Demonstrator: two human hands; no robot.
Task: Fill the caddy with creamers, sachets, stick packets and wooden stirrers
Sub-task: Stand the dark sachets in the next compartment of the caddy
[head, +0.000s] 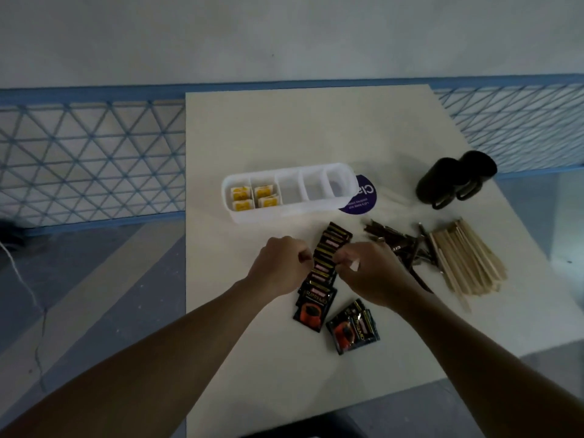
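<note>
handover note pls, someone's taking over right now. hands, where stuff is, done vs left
Left hand and right hand: both pinching a fanned row of black sachets on the table.
Caddy: its two left compartments hold yellow packets; the other three look empty.
More sachets lie loose nearer the person. Brown stick packets and wooden stirrers are piled to the right.
Left: sachets, sticks, stirrers.

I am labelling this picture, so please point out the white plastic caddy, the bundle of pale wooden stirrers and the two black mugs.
White plastic caddy (pixel 284 213): head view, on its front wall.
Bundle of pale wooden stirrers (pixel 467 257): head view, middle of the bundle.
Two black mugs (pixel 442 181): head view, side of the nearer mug.
</note>
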